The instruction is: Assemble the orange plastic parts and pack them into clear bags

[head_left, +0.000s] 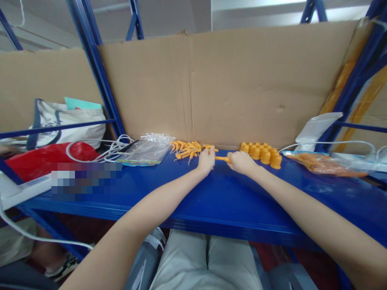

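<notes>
Both my hands reach to the back of a blue metal shelf [211,197]. My left hand [206,160] and my right hand [240,162] are closed on the two ends of one small orange ribbed rod [222,158] held between them. Just left of my left hand lies a loose pile of orange rods with metal hooks [188,148]. Right of my right hand stands a cluster of orange plastic caps [262,153], upright on the shelf.
A cardboard sheet [242,80] backs the shelf. Clear plastic bags [145,151] and white cables [102,147] lie at left, with a red bag [45,159] and a white tote [66,125]. A bag of orange parts [323,164] lies at right. Blue rack posts [96,68] stand on both sides.
</notes>
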`<state>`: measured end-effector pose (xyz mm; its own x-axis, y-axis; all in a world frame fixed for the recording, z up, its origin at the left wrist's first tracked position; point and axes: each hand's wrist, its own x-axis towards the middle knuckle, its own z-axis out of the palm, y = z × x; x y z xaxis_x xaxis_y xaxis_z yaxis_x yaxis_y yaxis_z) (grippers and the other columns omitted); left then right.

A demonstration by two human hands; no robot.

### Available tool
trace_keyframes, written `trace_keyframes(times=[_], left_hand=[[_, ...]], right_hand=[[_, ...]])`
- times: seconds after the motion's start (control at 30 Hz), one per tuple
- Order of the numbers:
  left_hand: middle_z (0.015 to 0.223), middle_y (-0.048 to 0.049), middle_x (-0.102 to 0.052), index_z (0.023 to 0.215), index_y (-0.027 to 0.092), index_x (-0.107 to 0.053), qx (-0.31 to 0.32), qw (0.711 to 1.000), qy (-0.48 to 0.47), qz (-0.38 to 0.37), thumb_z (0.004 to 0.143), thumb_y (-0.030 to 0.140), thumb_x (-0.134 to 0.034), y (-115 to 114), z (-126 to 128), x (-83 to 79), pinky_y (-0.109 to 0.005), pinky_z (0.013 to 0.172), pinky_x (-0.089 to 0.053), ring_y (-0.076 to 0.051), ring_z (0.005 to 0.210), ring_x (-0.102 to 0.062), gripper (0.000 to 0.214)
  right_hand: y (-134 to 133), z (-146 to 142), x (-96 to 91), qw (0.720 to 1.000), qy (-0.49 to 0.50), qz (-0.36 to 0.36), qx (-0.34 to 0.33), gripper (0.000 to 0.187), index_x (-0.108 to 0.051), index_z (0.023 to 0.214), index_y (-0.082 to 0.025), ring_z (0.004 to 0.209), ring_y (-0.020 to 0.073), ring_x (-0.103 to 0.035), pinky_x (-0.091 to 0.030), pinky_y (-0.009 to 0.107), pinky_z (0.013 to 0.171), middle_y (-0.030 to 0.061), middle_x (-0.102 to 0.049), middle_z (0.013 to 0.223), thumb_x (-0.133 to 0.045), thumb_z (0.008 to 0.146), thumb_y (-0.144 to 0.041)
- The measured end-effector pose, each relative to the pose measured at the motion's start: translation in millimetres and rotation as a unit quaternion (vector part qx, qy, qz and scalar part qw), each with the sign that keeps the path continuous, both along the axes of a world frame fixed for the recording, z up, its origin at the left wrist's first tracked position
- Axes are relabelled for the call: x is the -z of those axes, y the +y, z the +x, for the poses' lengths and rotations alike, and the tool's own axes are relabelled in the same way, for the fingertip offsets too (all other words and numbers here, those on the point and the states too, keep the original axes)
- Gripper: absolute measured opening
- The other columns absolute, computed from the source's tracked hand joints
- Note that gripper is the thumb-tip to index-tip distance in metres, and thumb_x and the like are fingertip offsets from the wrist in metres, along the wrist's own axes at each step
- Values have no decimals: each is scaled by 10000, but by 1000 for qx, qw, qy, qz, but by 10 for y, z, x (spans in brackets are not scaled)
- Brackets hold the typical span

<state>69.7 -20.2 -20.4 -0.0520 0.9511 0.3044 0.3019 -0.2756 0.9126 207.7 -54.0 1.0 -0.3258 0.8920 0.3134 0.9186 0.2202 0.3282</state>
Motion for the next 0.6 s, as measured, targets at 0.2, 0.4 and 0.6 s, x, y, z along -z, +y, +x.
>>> trace_keyframes(times=[0.2, 0.4, 0.6], left_hand=[[396, 58, -404, 669, 152, -530, -2, 1000, 27, 8, 964, 336, -373, 15, 0, 10, -195, 357, -336, -94, 316, -424, 382], [417, 55, -421, 658, 153, -534, 1, 997, 46, 58, 947, 363, -402, 50, -29, 4, -186, 395, -343, -88, 362, -433, 381], [400, 74, -384, 677, 156, -520, 25, 998, 5, 58, 948, 333, -417, 33, -15, 4, -173, 359, -306, -76, 328, -388, 339]], right_hand=[[30, 49, -1, 1000, 3, -21, -7, 315, -674, 1025, -92, 896, 281, -685, -460, 310, 714, 180, -717, 893, -430, 901, -248], [19, 19, -2, 999, 20, -41, -2, 292, -690, 976, -106, 905, 258, -680, -448, 287, 723, 163, -718, 901, -447, 888, -242], [36, 53, 58, 998, 50, -36, -1, 273, -672, 966, -140, 867, 239, -677, -429, 270, 686, 125, -719, 878, -451, 887, -279]])
